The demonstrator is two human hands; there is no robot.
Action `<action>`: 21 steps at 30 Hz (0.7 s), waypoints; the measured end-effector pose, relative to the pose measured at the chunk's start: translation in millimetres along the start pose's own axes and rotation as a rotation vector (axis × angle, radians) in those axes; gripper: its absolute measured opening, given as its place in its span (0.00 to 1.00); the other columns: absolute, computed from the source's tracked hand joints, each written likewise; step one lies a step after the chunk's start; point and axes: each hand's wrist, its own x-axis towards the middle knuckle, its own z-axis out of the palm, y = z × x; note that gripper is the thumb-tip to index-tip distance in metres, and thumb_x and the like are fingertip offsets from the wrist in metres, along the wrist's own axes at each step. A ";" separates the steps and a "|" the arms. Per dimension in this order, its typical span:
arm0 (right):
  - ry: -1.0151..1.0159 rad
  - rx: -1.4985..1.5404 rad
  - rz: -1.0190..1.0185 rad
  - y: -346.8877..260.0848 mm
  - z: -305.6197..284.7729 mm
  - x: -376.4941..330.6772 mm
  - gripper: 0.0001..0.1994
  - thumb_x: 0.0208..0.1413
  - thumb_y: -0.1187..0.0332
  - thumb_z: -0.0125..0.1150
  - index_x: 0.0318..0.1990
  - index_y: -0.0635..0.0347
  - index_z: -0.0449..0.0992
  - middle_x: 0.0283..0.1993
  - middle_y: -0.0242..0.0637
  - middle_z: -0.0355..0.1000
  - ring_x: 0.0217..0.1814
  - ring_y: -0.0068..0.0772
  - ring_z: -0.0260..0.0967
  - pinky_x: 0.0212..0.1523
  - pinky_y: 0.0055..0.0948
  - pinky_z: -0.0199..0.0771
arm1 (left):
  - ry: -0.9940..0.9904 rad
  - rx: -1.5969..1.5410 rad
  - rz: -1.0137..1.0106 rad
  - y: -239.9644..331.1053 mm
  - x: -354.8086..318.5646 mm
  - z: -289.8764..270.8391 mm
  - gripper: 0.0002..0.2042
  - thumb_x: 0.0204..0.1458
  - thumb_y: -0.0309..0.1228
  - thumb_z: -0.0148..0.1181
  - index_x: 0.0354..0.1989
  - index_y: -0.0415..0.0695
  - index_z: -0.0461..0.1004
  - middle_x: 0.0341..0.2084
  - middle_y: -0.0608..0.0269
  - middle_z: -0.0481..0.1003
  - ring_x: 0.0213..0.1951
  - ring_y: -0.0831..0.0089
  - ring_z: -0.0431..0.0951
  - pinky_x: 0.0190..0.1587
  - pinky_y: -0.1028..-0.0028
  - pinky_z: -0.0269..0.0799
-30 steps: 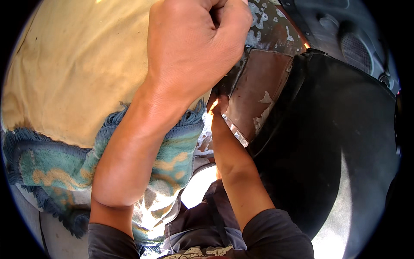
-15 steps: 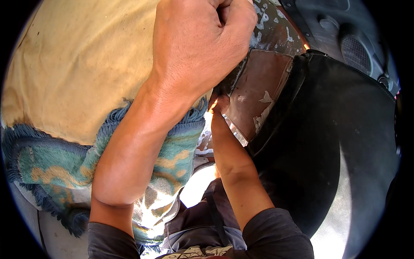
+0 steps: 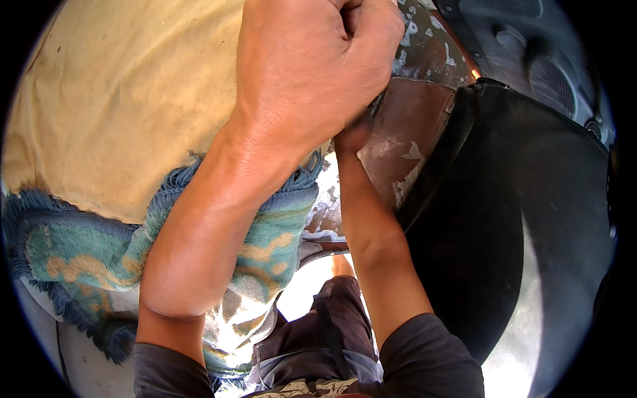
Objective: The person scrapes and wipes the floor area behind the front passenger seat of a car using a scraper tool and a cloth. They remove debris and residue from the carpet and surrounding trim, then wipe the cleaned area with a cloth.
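Rusty metal panel [image 3: 411, 126] beneath clenched left hand [image 3: 312, 66]; right hand perhaps behind.

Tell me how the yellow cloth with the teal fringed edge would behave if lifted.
The yellow cloth with the teal fringed edge probably goes floppy: it already drapes and folds under the left hand. Its pile looks thick, so likely fairly heavy for a cloth. The rough fringe suggests it is unlikely to slip.

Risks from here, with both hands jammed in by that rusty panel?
1. The rusty metal panel has flaking paint and a raw edge beside the right hand: cut risk.
2. The left hand, a closed fist, hides the contact point, so a slip could pinch fingers.
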 end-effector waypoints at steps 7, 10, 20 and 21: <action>-0.300 -0.214 0.030 -32.2 -11.6 -15.5 0.16 0.48 0.70 0.60 0.47 0.57 0.82 0.39 0.58 0.78 0.43 0.65 0.75 0.46 0.52 0.76 | 0.004 -0.269 -0.227 17.2 -6.3 -3.1 0.17 0.57 0.27 0.60 0.16 0.36 0.68 0.10 0.68 0.65 0.17 0.85 0.60 0.18 0.75 0.54; -0.032 -0.065 0.055 -15.7 -13.0 5.2 0.12 0.48 0.67 0.62 0.40 0.57 0.84 0.37 0.60 0.77 0.42 0.66 0.75 0.46 0.53 0.76 | -0.014 -0.311 -0.179 2.9 -6.1 4.1 0.17 0.58 0.27 0.61 0.16 0.36 0.68 0.10 0.69 0.65 0.17 0.86 0.60 0.18 0.76 0.54; -0.240 -0.331 -0.082 32.4 5.1 6.8 0.14 0.55 0.58 0.60 0.38 0.57 0.84 0.35 0.57 0.78 0.40 0.63 0.77 0.42 0.53 0.76 | -0.034 -0.307 -0.206 30.1 -1.5 1.4 0.17 0.58 0.26 0.60 0.16 0.36 0.67 0.11 0.70 0.64 0.18 0.86 0.60 0.18 0.76 0.53; -0.313 -0.381 -0.141 40.2 7.0 7.5 0.14 0.54 0.59 0.60 0.39 0.58 0.84 0.35 0.58 0.78 0.41 0.63 0.77 0.43 0.53 0.76 | -0.036 -0.316 -0.203 31.7 -1.1 3.1 0.17 0.58 0.26 0.60 0.16 0.36 0.67 0.11 0.71 0.64 0.17 0.86 0.60 0.18 0.76 0.53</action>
